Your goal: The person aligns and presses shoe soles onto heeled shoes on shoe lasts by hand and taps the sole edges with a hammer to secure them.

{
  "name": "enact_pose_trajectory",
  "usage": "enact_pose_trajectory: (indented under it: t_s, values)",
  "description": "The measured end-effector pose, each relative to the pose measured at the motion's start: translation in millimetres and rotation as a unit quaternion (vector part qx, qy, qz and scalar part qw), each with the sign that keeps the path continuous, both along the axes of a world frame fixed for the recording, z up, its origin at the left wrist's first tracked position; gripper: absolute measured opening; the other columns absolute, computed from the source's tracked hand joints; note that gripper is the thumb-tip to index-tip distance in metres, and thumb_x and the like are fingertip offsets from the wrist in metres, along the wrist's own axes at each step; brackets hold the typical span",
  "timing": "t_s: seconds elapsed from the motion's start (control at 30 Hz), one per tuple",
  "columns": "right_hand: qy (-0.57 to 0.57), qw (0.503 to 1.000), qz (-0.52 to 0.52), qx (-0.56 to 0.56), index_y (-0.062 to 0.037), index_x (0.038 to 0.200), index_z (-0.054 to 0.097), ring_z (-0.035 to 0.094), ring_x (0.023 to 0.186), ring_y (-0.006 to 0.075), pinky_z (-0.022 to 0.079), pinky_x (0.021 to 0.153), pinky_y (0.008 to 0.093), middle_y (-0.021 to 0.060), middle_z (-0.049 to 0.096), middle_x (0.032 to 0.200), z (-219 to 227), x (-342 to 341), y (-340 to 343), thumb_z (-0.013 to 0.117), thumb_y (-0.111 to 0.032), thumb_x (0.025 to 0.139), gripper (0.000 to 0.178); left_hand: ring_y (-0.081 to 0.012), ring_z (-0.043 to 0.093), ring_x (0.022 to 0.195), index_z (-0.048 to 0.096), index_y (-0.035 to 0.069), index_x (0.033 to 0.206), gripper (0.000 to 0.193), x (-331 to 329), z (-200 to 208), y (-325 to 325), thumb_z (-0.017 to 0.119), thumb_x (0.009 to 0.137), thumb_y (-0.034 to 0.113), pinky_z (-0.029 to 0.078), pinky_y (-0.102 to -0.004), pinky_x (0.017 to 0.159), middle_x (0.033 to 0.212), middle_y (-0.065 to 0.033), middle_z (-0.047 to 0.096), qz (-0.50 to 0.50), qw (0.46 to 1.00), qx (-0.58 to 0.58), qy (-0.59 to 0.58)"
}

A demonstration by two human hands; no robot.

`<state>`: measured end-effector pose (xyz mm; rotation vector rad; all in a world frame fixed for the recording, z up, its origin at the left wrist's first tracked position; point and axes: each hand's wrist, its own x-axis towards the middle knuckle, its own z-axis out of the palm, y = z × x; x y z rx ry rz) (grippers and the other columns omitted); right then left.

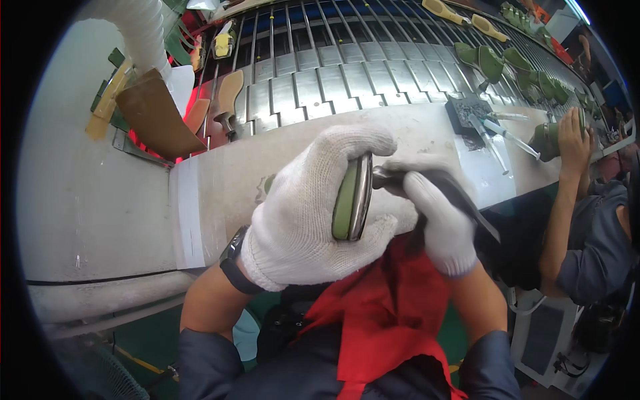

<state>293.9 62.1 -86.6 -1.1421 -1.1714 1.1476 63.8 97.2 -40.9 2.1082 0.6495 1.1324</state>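
My left hand [303, 207], in a white knit glove, is wrapped round a green shoe piece [345, 203] with a dark, glossy rim, held on edge above the bench. To its right, my right hand [443, 230], also gloved and slightly blurred, is closed on a dark hammer-like tool [457, 190]. A rounded metal end of the tool points at the glossy rim, close to it; I cannot tell whether they touch. Much of the shoe piece is hidden by the left glove, and the right fingers cover part of the tool.
Beyond the bench [227, 180] runs a slatted metal conveyor [320, 83] bearing green shoes [483, 61] and tan sole-shaped pieces [443, 11]. A dark block [460, 119] stands near syringes [512, 137]. A co-worker's hand [575, 140] holds a green shoe. Leftward are a brown panel [157, 113] and white hose [137, 27].
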Motion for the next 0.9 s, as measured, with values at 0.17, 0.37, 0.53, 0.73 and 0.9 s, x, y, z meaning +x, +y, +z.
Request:
enact_pose_trajectory:
  t_s: [0.17, 0.37, 0.53, 0.73, 0.9]
  values:
    - [0.02, 0.966, 0.068, 0.25, 0.0021, 0.131, 0.058, 0.074, 0.121, 0.0432, 0.059, 0.109, 0.0554, 0.0299, 0.073, 0.129, 64, -8, -54, 0.086, -0.023, 0.097, 0.051, -0.0292, 0.072, 0.126, 0.054, -0.002, 0.143, 0.07, 15, -1, -3, 0.089, 0.083, 0.007, 0.056, -0.0399, 0.109, 0.136, -0.0188, 0.069, 0.045, 0.998, 0.051, 0.006]
    - [-0.106, 0.984, 0.095, 0.11, 0.0017, 0.116, 0.062, 0.076, 0.12, 0.0394, 0.062, 0.107, 0.0528, 0.0292, 0.075, 0.127, 100, -2, -56, 0.092, -0.017, 0.09, 0.044, -0.0338, 0.074, 0.122, 0.053, -0.001, 0.147, 0.084, 17, -7, -18, 0.099, 0.077, 0.009, 0.058, -0.04, 0.105, 0.137, -0.0205, 0.07, 0.059, 0.997, 0.053, -0.002]
    - [-0.175, 0.974, 0.115, 0.087, 0.0045, 0.119, 0.062, 0.076, 0.12, 0.0441, 0.063, 0.108, 0.0545, 0.0313, 0.074, 0.129, 125, 1, -41, 0.091, -0.008, 0.088, 0.044, -0.0375, 0.072, 0.125, 0.05, -0.005, 0.15, 0.084, 12, -23, -27, 0.094, 0.08, 0.005, 0.056, -0.045, 0.109, 0.138, -0.0244, 0.068, 0.048, 0.994, 0.098, -0.026]
    - [0.036, 0.974, 0.221, 0.035, 0.0069, 0.12, 0.064, 0.075, 0.121, 0.0446, 0.061, 0.11, 0.055, 0.0352, 0.074, 0.126, 103, -11, -46, 0.082, 0.003, 0.089, 0.036, -0.0402, 0.068, 0.086, 0.063, 0.001, 0.108, 0.045, 6, -16, -40, 0.081, 0.066, 0.0, 0.048, -0.0491, 0.07, 0.102, -0.0193, 0.068, 0.01, 0.992, 0.112, -0.059]
    - [0.064, 0.992, 0.106, -0.001, 0.006, 0.125, 0.068, 0.078, 0.114, 0.0252, 0.063, 0.102, 0.0382, 0.0217, 0.079, 0.123, 14, -41, -78, 0.072, 0.008, 0.097, 0.028, -0.0478, 0.065, 0.13, 0.054, -0.004, 0.144, 0.064, -21, -102, -62, 0.079, 0.095, 0.027, 0.042, -0.0628, 0.118, 0.141, -0.0295, 0.064, 0.253, 0.943, 0.198, 0.091]
